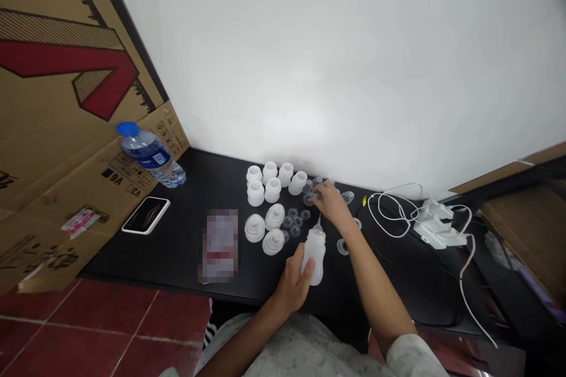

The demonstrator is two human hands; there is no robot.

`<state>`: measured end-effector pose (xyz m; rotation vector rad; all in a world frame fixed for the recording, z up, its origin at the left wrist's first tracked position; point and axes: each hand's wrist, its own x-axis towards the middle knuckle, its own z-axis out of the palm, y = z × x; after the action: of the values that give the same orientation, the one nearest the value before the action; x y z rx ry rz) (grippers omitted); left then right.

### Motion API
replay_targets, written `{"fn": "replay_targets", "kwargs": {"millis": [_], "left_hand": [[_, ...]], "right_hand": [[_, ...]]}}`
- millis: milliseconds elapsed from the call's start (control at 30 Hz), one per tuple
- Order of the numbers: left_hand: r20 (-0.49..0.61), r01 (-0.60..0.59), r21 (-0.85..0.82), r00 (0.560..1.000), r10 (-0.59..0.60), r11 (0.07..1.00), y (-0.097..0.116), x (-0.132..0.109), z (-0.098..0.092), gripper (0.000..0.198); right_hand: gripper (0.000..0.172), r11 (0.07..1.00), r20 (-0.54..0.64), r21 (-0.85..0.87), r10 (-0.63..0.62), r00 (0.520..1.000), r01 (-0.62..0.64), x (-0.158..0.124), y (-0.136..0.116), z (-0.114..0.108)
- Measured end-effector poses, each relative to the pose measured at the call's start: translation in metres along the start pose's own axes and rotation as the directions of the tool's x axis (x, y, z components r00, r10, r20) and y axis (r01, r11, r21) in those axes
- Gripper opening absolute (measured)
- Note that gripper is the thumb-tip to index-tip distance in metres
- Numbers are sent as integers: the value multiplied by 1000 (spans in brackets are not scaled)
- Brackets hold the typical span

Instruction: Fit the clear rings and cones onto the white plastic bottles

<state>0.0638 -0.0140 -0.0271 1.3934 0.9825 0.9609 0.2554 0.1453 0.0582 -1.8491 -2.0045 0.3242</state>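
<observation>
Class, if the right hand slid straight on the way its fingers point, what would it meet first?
The right hand would likely meet the clear rings first, then the white caps; depth is unclear.

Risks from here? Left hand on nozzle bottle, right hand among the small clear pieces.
The right hand reaches among loose clear pieces; a nudge may scatter them or tip the white caps beside them.
The left hand grips the nozzle bottle by its body; a hard squeeze might push contents out, if it holds any.
A clear ring by the right forearm could get swept aside.
</observation>
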Motion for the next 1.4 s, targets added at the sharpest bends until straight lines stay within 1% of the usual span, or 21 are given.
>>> {"fn": "replay_targets", "kwargs": {"millis": [67, 100, 133, 200, 267, 333, 433, 533, 600, 667, 767, 833, 900, 933, 967, 1000, 1067, 1100, 1133, 1267, 1400], "left_hand": [[-4, 6, -27, 1000, -6, 1000, 1, 1, 0, 50], [1, 1, -31, 1000, -1, 1000, 2, 2, 0, 49], [6, -7, -28, 1000, 7, 1000, 4, 4, 0, 48], [11, -32, -11, 999, 32, 999, 8, 7, -1, 45], [15, -64, 9, 998, 64, 998, 13, 10, -2, 42], [28, -93, 15, 995, 92, 996, 17, 12, -3, 40], [63, -99, -14, 993, 100, 995, 19, 12, -3, 39], [89, -76, -24, 993, 78, 997, 18, 10, -3, 40], [92, -63, 0, 994, 63, 998, 18, 9, -3, 41], [85, -57, 9, 995, 56, 998, 17, 9, -3, 42], [62, -50, 4, 997, 49, 999, 15, 9, -3, 45], [53, -41, 18, 998, 40, 999, 14, 9, -3, 48], [55, -34, 33, 998, 32, 999, 13, 10, -3, 50], [58, -31, 37, 998, 29, 999, 13, 10, -3, 50], [62, -29, 41, 998, 27, 999, 13, 10, -3, 50], [69, -29, 44, 997, 26, 999, 12, 10, -3, 51], [86, -30, 53, 996, 25, 998, 12, 10, -3, 51], [92, -31, 56, 995, 26, 998, 12, 10, -3, 52], [96, -32, 58, 995, 26, 998, 12, 10, -3, 53], [91, -26, 27, 996, 23, 999, 13, 10, -4, 55], [100, -7, 23, 995, 5, 1000, 16, 8, -4, 50]], "right_hand": [[18, 994, -64, 106, -4, 998, 11, -14, 6, -13], [23, 979, -114, 205, 25, 993, -1, -25, 10, -20], [31, 947, -131, 320, 76, 988, -30, -37, 14, -26], [41, 824, -137, 561, 188, 973, -80, -69, 21, -34], [45, 691, -127, 712, 305, 944, -128, -104, 24, -33], [43, 593, -106, 783, 424, 899, -187, -136, 21, -24], [40, 487, -146, 858, 536, 831, -163, -165, 10, -7], [38, 425, -220, 902, 600, 769, -73, -169, 0, 0], [36, 432, -262, 901, 604, 752, -33, -163, -3, -1], [35, 482, -282, 875, 571, 771, -37, -158, -4, -5], [37, 569, -262, 819, 494, 829, -79, -155, -5, -9], [38, 582, -217, 807, 447, 868, -98, -159, -6, -9], [39, 548, -158, 832, 385, 909, -87, -167, -8, -4], [44, 520, -130, 851, 343, 930, -73, -171, -9, -1], [55, 496, -104, 866, 299, 949, -61, -176, -11, 2], [70, 481, -82, 875, 259, 962, -55, -181, -12, 6], [98, 478, -46, 876, 213, 976, -63, -188, -15, 14], [107, 482, -34, 873, 207, 978, -72, -191, -16, 16], [111, 486, -28, 871, 207, 978, -78, -192, -17, 19], [109, 480, -26, 874, 188, 982, -69, -189, -18, 21], [92, 475, -14, 878, 169, 986, -69, -182, -18, 26]]}}
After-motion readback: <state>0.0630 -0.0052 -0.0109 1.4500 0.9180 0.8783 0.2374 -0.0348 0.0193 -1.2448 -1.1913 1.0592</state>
